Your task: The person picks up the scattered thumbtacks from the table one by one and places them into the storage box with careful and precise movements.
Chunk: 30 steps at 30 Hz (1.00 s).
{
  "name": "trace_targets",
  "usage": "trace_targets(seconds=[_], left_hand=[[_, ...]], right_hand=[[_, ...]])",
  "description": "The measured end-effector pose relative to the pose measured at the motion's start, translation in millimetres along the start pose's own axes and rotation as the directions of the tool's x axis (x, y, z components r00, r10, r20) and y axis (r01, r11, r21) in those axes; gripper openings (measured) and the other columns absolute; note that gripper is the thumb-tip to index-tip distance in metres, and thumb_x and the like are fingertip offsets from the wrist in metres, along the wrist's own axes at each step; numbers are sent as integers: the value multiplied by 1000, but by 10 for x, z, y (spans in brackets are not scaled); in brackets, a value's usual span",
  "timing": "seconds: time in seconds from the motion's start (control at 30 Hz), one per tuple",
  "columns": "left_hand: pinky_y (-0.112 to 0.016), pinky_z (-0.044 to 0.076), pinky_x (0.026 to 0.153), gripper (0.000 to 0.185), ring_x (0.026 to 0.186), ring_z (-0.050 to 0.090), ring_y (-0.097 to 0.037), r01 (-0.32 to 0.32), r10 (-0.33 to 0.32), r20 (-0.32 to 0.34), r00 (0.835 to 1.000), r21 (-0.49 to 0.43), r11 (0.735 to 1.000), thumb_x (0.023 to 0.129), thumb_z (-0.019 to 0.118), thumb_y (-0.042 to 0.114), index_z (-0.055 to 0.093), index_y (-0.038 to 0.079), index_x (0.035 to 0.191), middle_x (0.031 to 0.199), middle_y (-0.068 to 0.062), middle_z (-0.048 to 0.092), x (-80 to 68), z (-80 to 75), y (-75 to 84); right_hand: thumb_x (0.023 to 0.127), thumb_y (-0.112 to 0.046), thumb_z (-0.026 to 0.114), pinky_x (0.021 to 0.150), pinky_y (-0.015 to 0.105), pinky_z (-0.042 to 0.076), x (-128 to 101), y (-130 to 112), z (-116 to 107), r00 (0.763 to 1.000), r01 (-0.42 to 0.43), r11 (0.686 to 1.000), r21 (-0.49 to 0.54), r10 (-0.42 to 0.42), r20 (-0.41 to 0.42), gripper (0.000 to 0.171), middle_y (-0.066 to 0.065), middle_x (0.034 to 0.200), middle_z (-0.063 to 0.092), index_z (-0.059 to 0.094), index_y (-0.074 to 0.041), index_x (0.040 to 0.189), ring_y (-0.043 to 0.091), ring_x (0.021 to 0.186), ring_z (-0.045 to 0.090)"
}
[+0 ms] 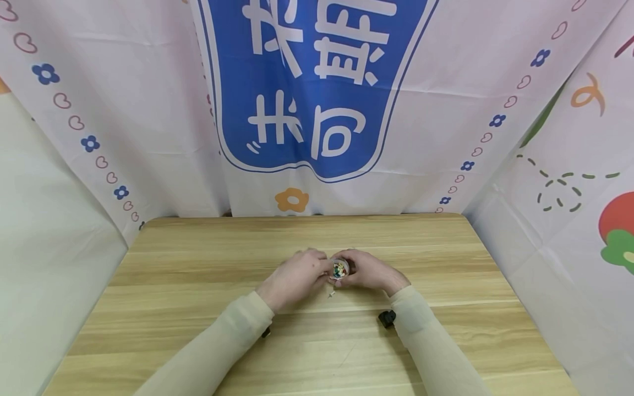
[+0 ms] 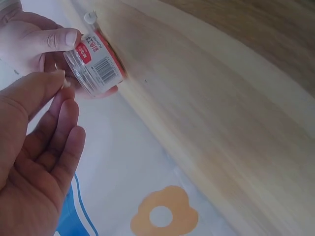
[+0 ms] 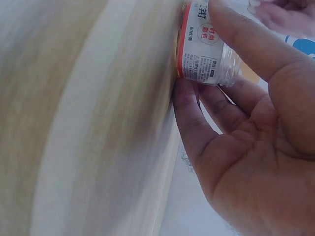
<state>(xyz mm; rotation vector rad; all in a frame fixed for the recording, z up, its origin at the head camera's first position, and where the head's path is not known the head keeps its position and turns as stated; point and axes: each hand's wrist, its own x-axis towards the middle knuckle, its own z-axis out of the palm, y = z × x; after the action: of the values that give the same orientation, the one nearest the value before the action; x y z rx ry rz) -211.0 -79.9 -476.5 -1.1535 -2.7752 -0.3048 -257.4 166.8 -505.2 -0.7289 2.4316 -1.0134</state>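
A small clear jar of push pins stands lidless on the table, with several coloured pins showing through its mouth. My right hand holds it from the right, thumb on one side and fingers on the other. In the right wrist view the jar's white and red label shows beside the thumb. Close over the jar's rim, my left hand pinches a small white push pin between thumb and fingertip. Another white push pin lies on the table just in front of the jar.
The wooden table runs back to a hanging printed cloth. A black wrist camera sits by the right sleeve. Cloth walls rise on the left and right of the table.
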Motion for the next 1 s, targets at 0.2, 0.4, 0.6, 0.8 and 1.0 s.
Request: trace_targets(seconds=[0.2,0.4,0.6,0.8,1.0], left_hand=[[-43,70,94,16,102,78,-21,64,-65,-34,997,-21,998,112,82,16,85,16,128,107,0,82,79,31,23],[-43,70,97,8,104,78,-22,127,-129,-44,991,-51,991,112,82,17,85,14,119,109,-1,83,180,52,35],[-43,69,98,6,105,78,-24,138,-141,-38,989,-60,989,112,83,19,83,13,112,108,-1,82,266,83,5],[-47,69,104,8,110,80,-27,140,-143,-40,989,-75,987,111,85,21,83,13,113,110,-3,84,287,85,-28],[-45,70,100,12,108,80,-25,131,-131,7,991,-20,991,111,84,21,85,14,121,114,-4,85,232,39,-9]], right_hand=[[101,-23,96,114,44,61,-10,-6,9,1000,-14,1000,-28,13,-12,60,8,144,79,72,-10,155,17,122,72],[100,-24,97,116,48,60,-17,-16,16,999,-24,999,-48,23,-23,60,8,144,79,72,-11,154,19,124,71],[100,-24,97,115,48,60,-11,-13,12,1000,-6,998,-62,5,-24,57,8,143,79,73,-12,150,19,125,71],[100,-24,97,111,43,61,-4,-17,7,1000,-9,999,-53,8,-21,55,7,140,79,74,-12,148,18,121,71],[100,-25,97,105,40,59,-14,-22,8,1000,-16,998,-54,15,-26,58,8,138,79,73,-10,151,18,117,69]])
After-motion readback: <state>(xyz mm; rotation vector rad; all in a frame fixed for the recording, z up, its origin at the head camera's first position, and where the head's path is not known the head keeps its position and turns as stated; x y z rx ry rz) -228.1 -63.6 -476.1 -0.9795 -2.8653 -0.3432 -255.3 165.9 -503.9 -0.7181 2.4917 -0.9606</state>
